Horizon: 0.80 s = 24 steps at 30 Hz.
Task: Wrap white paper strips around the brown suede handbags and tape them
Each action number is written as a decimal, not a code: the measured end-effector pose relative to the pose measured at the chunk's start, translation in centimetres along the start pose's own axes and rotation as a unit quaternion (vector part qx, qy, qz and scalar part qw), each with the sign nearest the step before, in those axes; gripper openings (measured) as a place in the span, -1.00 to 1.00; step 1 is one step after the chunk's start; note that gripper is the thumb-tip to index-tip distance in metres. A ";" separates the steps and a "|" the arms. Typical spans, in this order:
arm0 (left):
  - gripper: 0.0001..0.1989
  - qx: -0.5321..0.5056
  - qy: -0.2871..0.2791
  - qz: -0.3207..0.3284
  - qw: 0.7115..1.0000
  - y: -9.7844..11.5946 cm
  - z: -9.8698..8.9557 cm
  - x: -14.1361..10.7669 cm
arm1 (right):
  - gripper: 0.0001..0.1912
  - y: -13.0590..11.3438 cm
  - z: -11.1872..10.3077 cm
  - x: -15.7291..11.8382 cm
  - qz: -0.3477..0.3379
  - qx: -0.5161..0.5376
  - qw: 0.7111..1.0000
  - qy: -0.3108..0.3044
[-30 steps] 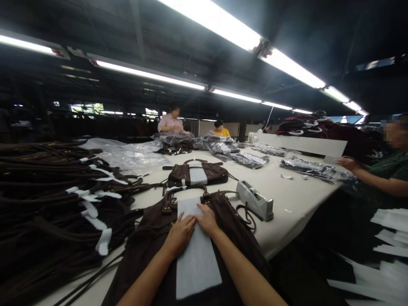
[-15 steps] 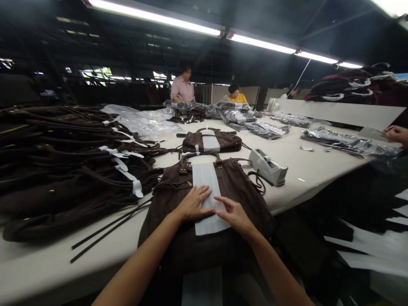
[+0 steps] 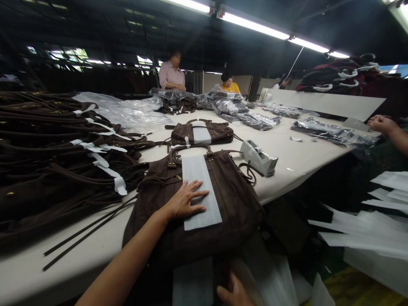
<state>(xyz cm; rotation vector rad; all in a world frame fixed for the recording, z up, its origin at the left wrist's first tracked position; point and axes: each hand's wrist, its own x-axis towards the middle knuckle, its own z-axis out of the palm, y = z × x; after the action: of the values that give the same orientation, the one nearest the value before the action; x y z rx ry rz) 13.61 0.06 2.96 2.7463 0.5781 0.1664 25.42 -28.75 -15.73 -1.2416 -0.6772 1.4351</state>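
A dark brown handbag (image 3: 236, 199) lies on the table's near edge with its handles toward the far side. A white strip (image 3: 199, 170), paper-like or thin foam, runs over its front. My left hand (image 3: 188, 199) lies on this strip with fingers spread. Below the bag, the hanging white strip (image 3: 193, 282) shows; whether it joins the upper one is hidden. My right hand (image 3: 235, 291) is low at the bottom edge, beside that hanging part, somewhat blurred, thumb and finger apart, nothing visible in it. A grey tape dispenser (image 3: 259, 158) stands right of the bag.
Brown bags (image 3: 57, 153) with white-wrapped handles are piled at left. A smaller-looking bag (image 3: 216, 134) with a white band lies beyond. Plastic-wrapped bags (image 3: 258, 121) stand farther back. White sheets (image 3: 366, 229) lie low at right. A co-worker's hand (image 3: 384, 124) shows at right; other people are behind.
My right hand has left the strip on the bag and moved down below the bag. My left hand stays on the strip, its fingers more spread. The view has shifted slightly.
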 end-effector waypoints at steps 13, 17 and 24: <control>-0.16 0.056 -0.006 0.046 0.997 3.5 1.0 -3.1 | -0.40 -3.1 2.4 0.2 0.088 0.074 0.993 -0.014; -0.20 0.062 -0.002 0.038 0.997 3.4 1.1 -2.8 | -0.45 -4.9 0.3 -1.4 0.033 0.004 0.999 -0.012; -0.28 0.060 0.017 0.004 0.998 3.6 1.3 -2.7 | -0.53 -4.6 0.7 -4.0 0.007 -0.119 0.991 -0.058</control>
<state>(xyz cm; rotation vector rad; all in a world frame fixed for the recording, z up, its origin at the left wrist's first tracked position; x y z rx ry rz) 12.67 -4.54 2.84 2.8664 0.6048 0.1877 25.95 -31.16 -10.08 -1.3549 -0.9418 1.4790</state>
